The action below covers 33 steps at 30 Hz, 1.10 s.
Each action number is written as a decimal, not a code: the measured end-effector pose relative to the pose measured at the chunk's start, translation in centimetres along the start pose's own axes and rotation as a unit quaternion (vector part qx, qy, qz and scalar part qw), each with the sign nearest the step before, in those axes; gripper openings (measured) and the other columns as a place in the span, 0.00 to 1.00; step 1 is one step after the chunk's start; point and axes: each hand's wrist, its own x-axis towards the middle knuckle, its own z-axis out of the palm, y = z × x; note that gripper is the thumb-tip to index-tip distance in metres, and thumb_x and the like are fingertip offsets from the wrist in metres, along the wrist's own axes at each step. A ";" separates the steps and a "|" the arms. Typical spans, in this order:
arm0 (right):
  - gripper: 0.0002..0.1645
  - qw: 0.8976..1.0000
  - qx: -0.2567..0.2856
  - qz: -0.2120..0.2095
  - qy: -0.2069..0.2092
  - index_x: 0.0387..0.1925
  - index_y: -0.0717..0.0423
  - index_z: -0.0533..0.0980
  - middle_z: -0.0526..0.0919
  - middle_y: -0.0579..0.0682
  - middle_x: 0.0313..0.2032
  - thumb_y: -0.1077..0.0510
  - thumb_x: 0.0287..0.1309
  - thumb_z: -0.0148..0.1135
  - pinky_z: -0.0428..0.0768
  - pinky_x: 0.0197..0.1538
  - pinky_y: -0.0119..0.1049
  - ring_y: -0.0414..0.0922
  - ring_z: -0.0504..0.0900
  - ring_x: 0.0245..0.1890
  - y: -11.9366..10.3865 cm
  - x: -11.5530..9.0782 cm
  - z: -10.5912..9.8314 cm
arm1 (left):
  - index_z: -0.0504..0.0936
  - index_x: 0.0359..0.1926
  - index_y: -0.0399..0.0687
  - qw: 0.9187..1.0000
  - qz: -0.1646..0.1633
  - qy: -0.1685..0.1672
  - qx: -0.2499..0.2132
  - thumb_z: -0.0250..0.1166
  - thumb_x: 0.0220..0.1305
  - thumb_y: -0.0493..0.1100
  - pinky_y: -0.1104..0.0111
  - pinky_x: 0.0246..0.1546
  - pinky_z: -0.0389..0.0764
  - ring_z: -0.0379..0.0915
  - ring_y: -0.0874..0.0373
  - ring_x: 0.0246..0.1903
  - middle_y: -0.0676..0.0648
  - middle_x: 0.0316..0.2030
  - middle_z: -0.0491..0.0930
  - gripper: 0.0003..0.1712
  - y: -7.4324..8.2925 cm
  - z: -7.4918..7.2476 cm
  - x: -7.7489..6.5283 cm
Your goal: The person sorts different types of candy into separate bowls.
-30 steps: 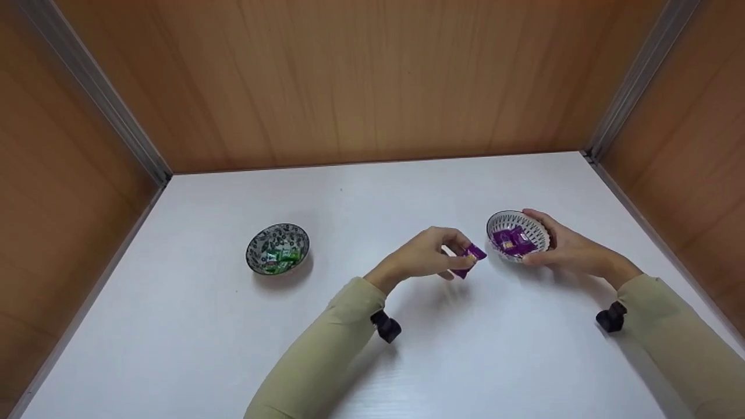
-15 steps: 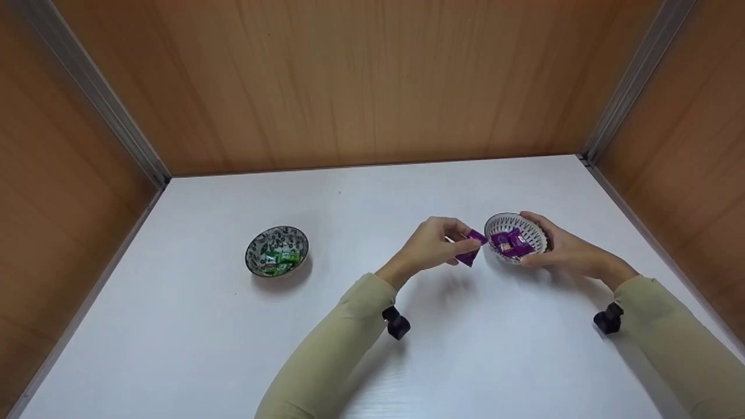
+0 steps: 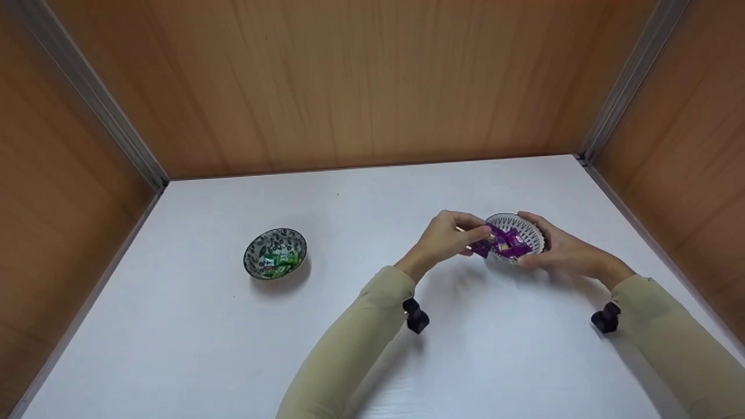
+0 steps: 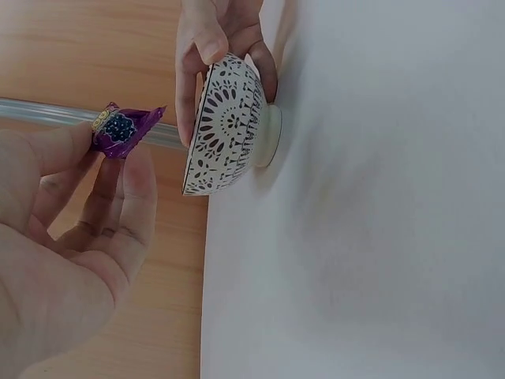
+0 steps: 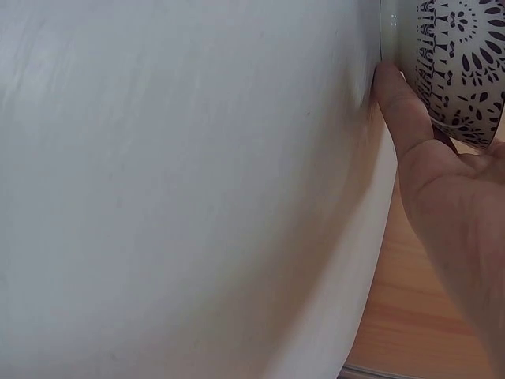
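From the head view, the left hand (image 3: 448,235) pinches a purple wrapped candy (image 3: 482,248) between thumb and fingertips, right at the near-left rim of a white patterned bowl (image 3: 527,226), so that the candy hangs at the rim and touches or nearly touches it. The right hand (image 3: 561,247) cups that bowl from its far right side, fingers curled round the wall. Inside the bowl lie several more purple candies (image 3: 511,242), one showing a yellow patch. Well apart from the left hand, off to its left on the white counter (image 3: 192,343), stands a dark patterned bowl (image 3: 275,255) holding green wrapped candies (image 3: 276,260). Both forearms wear pale olive sleeves (image 3: 361,343), each with a small black camera mount at the wrist. In the left wrist view, the left hand (image 4: 71,237) grips the purple candy (image 4: 122,129) at its fingertips, thumb and forefinger closed on the wrapper, and the candy sits just beside the rim of the white bowl (image 4: 225,126), not yet inside it; the bowl stands on its foot on the counter (image 4: 371,237), and the right hand (image 4: 217,39) holds its far side with thumb over the rim and a finger at the foot. In the right wrist view, the right hand (image 5: 446,205) lies against the outside of the white bowl (image 5: 454,55), one fingertip pressed near the foot where it meets the counter (image 5: 181,189); the bowl's contents are hidden here.
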 end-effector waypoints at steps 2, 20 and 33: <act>0.64 1.000 0.001 -0.001 -0.002 0.81 0.41 0.41 0.54 0.58 0.74 0.51 0.58 0.75 0.66 0.65 0.47 0.57 0.59 0.69 0.0 0.0 0.0 | 0.89 0.46 0.46 1.000 0.002 0.006 -0.001 0.68 0.70 0.45 0.67 0.35 0.86 0.82 0.59 0.36 0.52 0.37 0.82 0.10 0.0 0.3 0.2; 0.63 1.000 -0.005 0.006 -0.002 0.81 0.39 0.40 0.53 0.58 0.73 0.49 0.59 0.74 0.68 0.63 0.45 0.58 0.58 0.69 0.1 0.0 0.0 | 0.86 0.39 0.44 0.996 -0.043 0.074 -0.032 0.69 0.67 0.38 0.69 0.31 0.86 0.83 0.57 0.30 0.49 0.31 0.83 0.02 0.0 2.7 2.1; 0.64 1.000 0.012 -0.002 -0.006 0.81 0.41 0.40 0.52 0.59 0.74 0.52 0.59 0.74 0.71 0.60 0.36 0.59 0.59 0.69 0.2 0.0 0.0 | 0.84 0.39 0.43 0.992 -0.056 0.104 -0.043 0.68 0.69 0.38 0.61 0.38 0.87 0.83 0.53 0.32 0.50 0.30 0.80 0.03 -0.8 3.9 3.0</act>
